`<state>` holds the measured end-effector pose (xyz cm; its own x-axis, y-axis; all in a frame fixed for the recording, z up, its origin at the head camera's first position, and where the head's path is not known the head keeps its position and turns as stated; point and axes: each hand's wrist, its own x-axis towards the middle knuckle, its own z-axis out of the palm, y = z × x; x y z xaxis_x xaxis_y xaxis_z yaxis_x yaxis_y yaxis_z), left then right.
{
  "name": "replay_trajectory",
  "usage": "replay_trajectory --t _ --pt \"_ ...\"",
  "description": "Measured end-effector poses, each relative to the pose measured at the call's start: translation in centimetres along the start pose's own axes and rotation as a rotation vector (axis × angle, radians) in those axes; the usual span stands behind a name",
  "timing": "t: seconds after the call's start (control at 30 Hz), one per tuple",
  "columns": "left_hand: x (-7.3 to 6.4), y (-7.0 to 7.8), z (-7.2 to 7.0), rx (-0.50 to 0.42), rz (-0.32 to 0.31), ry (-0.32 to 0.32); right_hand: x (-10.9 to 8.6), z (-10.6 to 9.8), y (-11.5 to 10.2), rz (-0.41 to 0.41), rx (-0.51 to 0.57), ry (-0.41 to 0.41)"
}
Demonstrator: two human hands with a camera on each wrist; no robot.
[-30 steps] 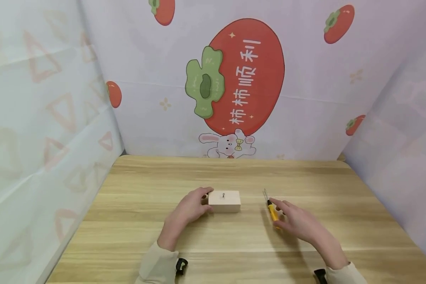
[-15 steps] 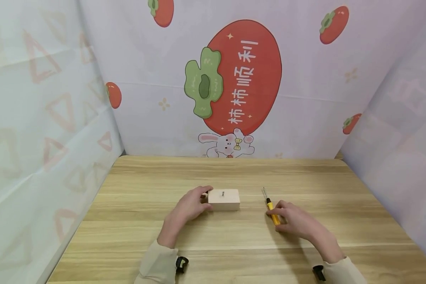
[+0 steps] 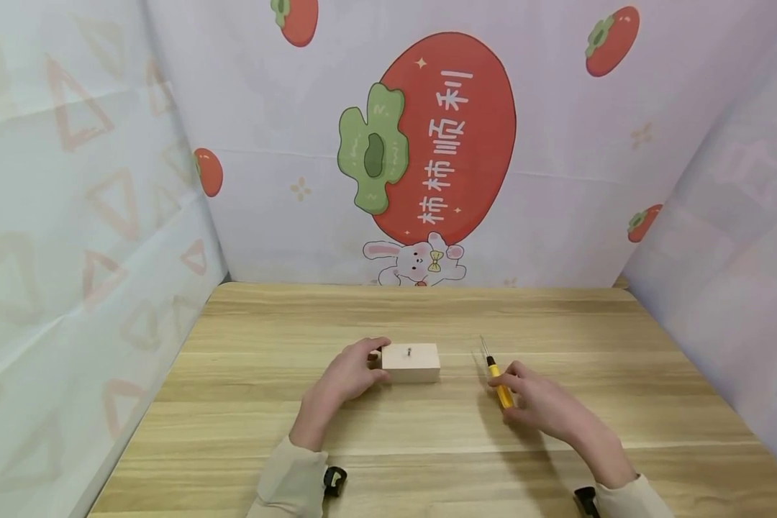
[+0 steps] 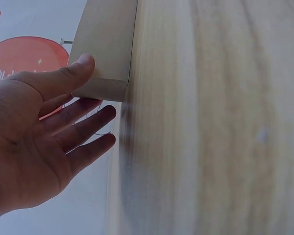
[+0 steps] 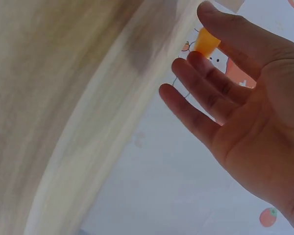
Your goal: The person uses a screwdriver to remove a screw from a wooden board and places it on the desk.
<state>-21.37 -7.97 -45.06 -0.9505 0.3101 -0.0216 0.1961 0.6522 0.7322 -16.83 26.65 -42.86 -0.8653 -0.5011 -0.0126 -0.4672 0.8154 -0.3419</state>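
Note:
A pale wooden block [image 3: 411, 363] lies flat on the wood-grain table, and a small metal screw [image 3: 409, 352] stands up from its top. My left hand [image 3: 346, 374] grips the block's left end, thumb on the near side and forefinger on the far side; in the left wrist view the other fingers [image 4: 90, 132] extend free. To the right of the block, my right hand [image 3: 547, 403] pinches the yellow handle of a screwdriver [image 3: 500, 385] between thumb and fingers. Its thin shaft points away from me, a shadow beside it. The handle's end [image 5: 207, 43] shows in the right wrist view.
The wooden table [image 3: 388, 446] reaches to a patterned cloth backdrop [image 3: 265, 216]. Cloth walls stand at the left [image 3: 71, 252] and right [image 3: 732, 252]. Dark wrist straps [image 3: 334, 480] sit at both sleeves.
The right hand has closed its fingers round the screwdriver's handle, and the screwdriver appears slightly raised from the table. The left hand stays on the block.

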Motion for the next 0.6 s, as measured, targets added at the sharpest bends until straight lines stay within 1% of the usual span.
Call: replay_trajectory --t 0.1,0.2,0.27,0.43,0.5,0.6 --pt "0.0 0.0 0.0 -0.016 0.005 -0.003 0.0 -0.1 -0.3 -0.033 0.005 0.044" --pt "-0.1 0.2 -0.1 -0.022 0.014 -0.002 0.2 -0.1 -0.6 -0.083 -0.009 0.113" --pt "-0.1 0.3 -0.2 -0.027 0.011 -0.001 0.4 -0.1 -0.8 -0.142 -0.035 0.183" --pt "-0.1 0.3 -0.2 -0.029 0.008 -0.003 1.0 -0.3 -1.2 -0.333 -0.119 0.393" --pt "-0.1 0.3 -0.2 -0.032 0.007 -0.003 1.3 -0.5 -1.3 -0.378 -0.132 0.443" --pt "-0.1 0.3 -0.3 -0.040 0.012 -0.005 1.6 -0.8 -1.7 -0.404 -0.131 0.489"
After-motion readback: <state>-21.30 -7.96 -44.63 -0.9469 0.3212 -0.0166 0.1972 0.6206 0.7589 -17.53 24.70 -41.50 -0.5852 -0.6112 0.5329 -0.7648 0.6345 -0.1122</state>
